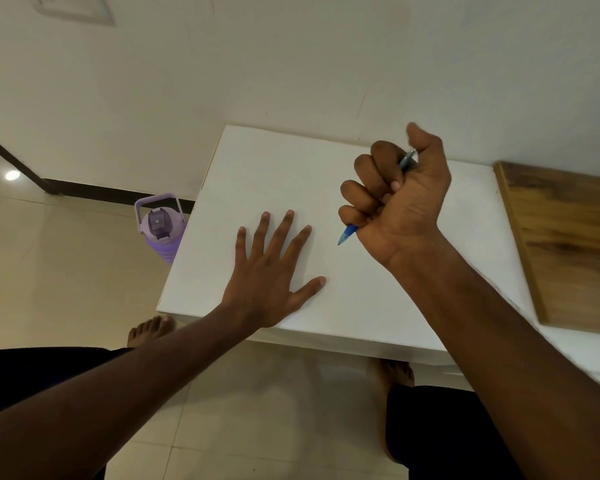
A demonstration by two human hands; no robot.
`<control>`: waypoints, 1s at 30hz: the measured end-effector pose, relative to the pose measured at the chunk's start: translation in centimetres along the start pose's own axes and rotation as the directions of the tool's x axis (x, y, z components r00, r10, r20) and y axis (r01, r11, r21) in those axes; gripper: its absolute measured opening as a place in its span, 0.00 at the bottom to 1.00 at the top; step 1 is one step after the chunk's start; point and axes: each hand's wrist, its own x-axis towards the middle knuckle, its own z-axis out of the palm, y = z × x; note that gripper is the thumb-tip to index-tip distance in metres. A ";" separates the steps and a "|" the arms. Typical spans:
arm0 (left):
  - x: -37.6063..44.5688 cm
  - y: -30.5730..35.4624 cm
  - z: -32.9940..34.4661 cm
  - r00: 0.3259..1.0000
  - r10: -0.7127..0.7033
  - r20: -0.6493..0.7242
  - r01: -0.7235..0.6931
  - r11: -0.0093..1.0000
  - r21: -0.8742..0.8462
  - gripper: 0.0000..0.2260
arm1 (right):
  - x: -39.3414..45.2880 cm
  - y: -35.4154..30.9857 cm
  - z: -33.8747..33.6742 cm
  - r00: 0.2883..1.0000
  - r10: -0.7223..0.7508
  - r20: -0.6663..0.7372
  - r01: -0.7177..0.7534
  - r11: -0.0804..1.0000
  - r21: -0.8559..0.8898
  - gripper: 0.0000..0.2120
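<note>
Head view: pen (347,234) fisted above sheet (274,168).
Clenches pen in right hand (395,202), tip jutting below the fist; presses left hand (271,271) flat beside it, likely steadying sheet for writing.

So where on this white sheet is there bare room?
The far strip of the sheet, between the wall and the left hand, is bare; so is the wooden board on the right. The middle is crowded: the left hand lies flat and the right hand grips a pen.
</note>
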 end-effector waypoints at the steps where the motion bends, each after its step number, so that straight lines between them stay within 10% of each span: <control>1: 0.0 0.0 0.0 1.000 0.001 0.000 -0.001 1.000 0.000 0.42 | 0.0 -0.2 -0.2 1.000 0.007 0.004 -0.007 0.999 0.039 0.28; 30: -0.3 -0.2 -0.2 1.000 0.002 -0.006 -0.002 1.000 -0.013 0.42 | -0.2 -0.6 0.3 0.997 -0.072 -0.014 0.071 0.997 -0.027 0.26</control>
